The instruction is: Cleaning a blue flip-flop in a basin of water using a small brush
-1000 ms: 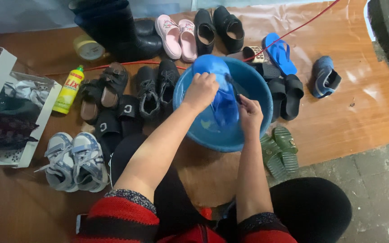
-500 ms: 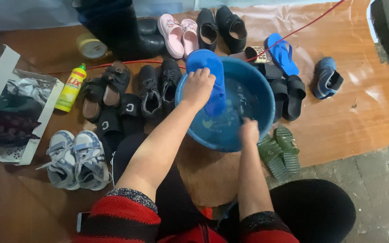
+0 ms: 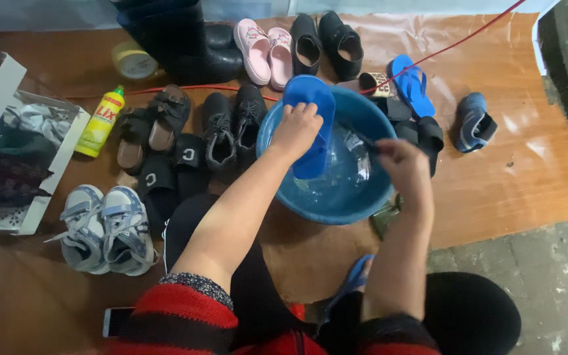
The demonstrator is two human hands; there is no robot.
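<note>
A basin (image 3: pixel 336 197) sits on the floor mat (image 3: pixel 527 164) in the middle, with a flip-flop (image 3: pixel 311 125) standing in it. Left of the basin lie sandals (image 3: pixel 149 128), then a bottle (image 3: pixel 101 122) and a box (image 3: pixel 8 164). Behind it stand boots (image 3: pixel 179 39) and slippers (image 3: pixel 267 49). Sneakers (image 3: pixel 103 227) lie at the near left.

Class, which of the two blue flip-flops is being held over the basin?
The blue flip-flop gripped by the left hand above the blue basin; the other flip-flop lies untouched on the floor.
</note>
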